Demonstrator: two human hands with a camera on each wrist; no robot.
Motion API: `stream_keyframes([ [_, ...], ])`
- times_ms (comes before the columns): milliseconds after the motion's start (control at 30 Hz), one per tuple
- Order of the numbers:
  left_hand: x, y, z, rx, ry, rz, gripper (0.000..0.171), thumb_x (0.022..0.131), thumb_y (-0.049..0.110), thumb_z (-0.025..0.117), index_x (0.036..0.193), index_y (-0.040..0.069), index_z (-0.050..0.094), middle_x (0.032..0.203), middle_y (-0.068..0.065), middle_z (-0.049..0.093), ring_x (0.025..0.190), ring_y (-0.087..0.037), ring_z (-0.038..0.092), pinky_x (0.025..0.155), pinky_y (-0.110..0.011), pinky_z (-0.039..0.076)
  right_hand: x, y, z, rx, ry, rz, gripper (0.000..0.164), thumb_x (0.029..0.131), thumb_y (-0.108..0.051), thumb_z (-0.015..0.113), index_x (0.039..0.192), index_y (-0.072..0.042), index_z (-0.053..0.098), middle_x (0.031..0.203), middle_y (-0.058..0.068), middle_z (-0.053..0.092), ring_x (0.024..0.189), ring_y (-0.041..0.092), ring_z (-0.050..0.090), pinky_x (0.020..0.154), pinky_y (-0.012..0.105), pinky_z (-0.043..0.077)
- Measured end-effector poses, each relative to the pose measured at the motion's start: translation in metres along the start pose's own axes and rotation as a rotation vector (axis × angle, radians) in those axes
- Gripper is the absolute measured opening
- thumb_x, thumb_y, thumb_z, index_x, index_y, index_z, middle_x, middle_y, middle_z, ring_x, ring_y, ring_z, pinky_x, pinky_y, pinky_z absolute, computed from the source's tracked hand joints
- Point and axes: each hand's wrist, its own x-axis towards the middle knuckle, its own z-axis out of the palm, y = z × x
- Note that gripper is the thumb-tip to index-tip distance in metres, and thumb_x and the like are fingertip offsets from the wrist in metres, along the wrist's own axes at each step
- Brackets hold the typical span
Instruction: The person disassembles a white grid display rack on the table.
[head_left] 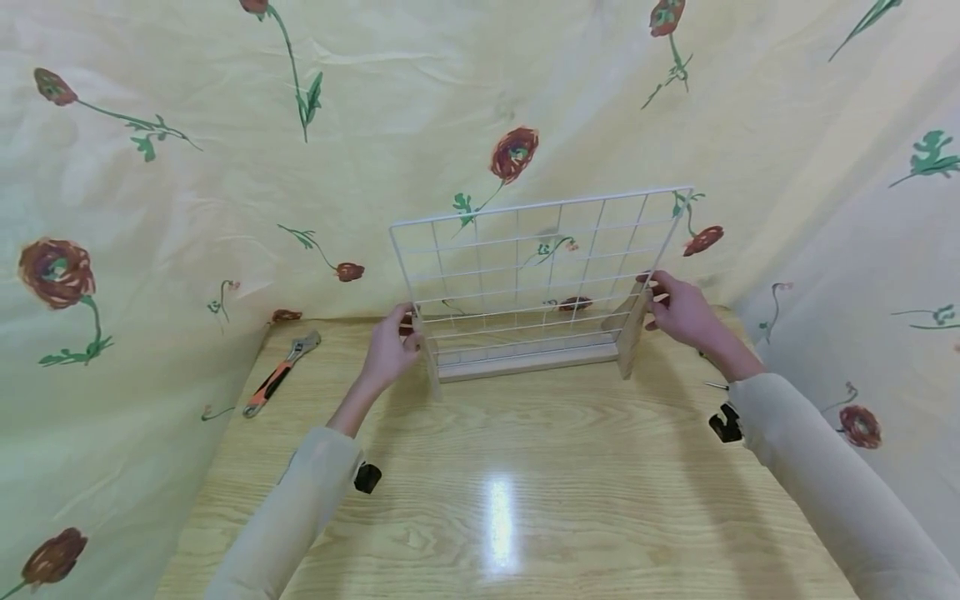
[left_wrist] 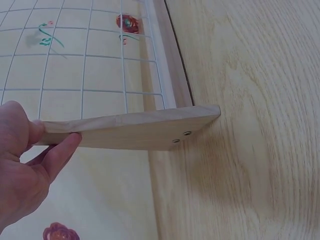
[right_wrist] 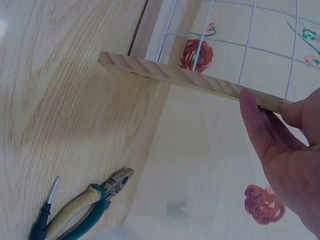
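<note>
A rack stands at the back of the table, made of a white wire grid (head_left: 551, 242) set in a wooden base with a cross bar (head_left: 525, 365) and two side boards. My left hand (head_left: 390, 348) pinches the top of the left side board (left_wrist: 135, 122) between thumb and fingers. At the other end my right hand (head_left: 684, 310) holds the right side board (right_wrist: 185, 77) the same way. Two screw heads (left_wrist: 187, 133) show on the outer face of the left board. The grid leans back toward the flowered cloth.
An adjustable wrench (head_left: 281, 375) with orange and black handle lies at the table's left. To the right lie pliers (right_wrist: 95, 205) and a small screwdriver (right_wrist: 46, 212). Flowered cloth (head_left: 420, 108) hangs behind the wooden table (head_left: 570, 483) and along both sides.
</note>
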Motion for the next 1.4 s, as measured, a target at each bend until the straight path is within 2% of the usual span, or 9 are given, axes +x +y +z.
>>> stream_keyframes([
  [200, -0.006, 0.001, 0.000, -0.004, 0.025, 0.035, 0.041, 0.088, -0.017, 0.060, 0.128, -0.010, 0.054, 0.112, -0.028, 0.064, 0.099, -0.040, 0.066, 0.080, -0.041, 0.061, -0.003, -0.002, 0.000, 0.000, 0.007, -0.009, 0.039, 0.095, 0.012, 0.046, 0.134, 0.012, 0.046, 0.114, 0.043, 0.055, 0.094, 0.055, 0.062, 0.060, 0.027, 0.061],
  [400, -0.013, 0.001, -0.001, -0.016, 0.028, 0.035, 0.039, 0.088, -0.018, 0.058, 0.126, -0.009, 0.055, 0.107, -0.028, 0.064, 0.097, -0.040, 0.066, 0.078, -0.042, 0.061, -0.006, -0.005, 0.001, 0.002, -0.008, 0.000, 0.038, 0.096, 0.012, 0.046, 0.135, 0.011, 0.046, 0.116, 0.042, 0.054, 0.096, 0.054, 0.062, 0.064, 0.037, 0.063],
  [567, -0.020, 0.003, -0.003, 0.001, 0.035, 0.030, 0.040, 0.088, -0.018, 0.059, 0.126, -0.007, 0.055, 0.107, -0.027, 0.065, 0.096, -0.039, 0.067, 0.076, -0.042, 0.062, -0.009, -0.008, 0.003, 0.004, -0.014, -0.008, 0.038, 0.096, 0.013, 0.046, 0.134, 0.012, 0.046, 0.116, 0.042, 0.054, 0.094, 0.054, 0.062, 0.065, 0.039, 0.063],
  [833, -0.030, 0.005, -0.007, 0.004, 0.054, 0.047, 0.039, 0.085, -0.020, 0.059, 0.122, -0.007, 0.056, 0.104, -0.027, 0.065, 0.094, -0.040, 0.068, 0.075, -0.043, 0.062, -0.014, -0.013, 0.007, 0.000, 0.003, -0.037, 0.037, 0.095, 0.014, 0.048, 0.132, 0.011, 0.048, 0.112, 0.042, 0.057, 0.092, 0.054, 0.064, 0.062, 0.038, 0.063],
  [1200, -0.043, 0.004, -0.009, -0.025, 0.069, 0.045, 0.046, 0.084, -0.022, 0.060, 0.127, -0.007, 0.056, 0.107, -0.025, 0.065, 0.094, -0.040, 0.068, 0.075, -0.041, 0.062, -0.018, -0.013, 0.011, -0.019, -0.010, -0.052, 0.037, 0.096, 0.013, 0.048, 0.132, 0.011, 0.048, 0.112, 0.042, 0.056, 0.089, 0.052, 0.064, 0.060, 0.034, 0.062],
  [1400, -0.048, 0.006, -0.011, -0.023, 0.076, 0.068, 0.048, 0.082, -0.022, 0.060, 0.126, -0.005, 0.056, 0.107, -0.026, 0.066, 0.093, -0.040, 0.068, 0.076, -0.043, 0.062, -0.022, -0.010, 0.012, -0.054, 0.002, -0.102, 0.037, 0.094, 0.015, 0.049, 0.130, 0.009, 0.048, 0.108, 0.040, 0.057, 0.084, 0.050, 0.065, 0.056, 0.026, 0.060],
])
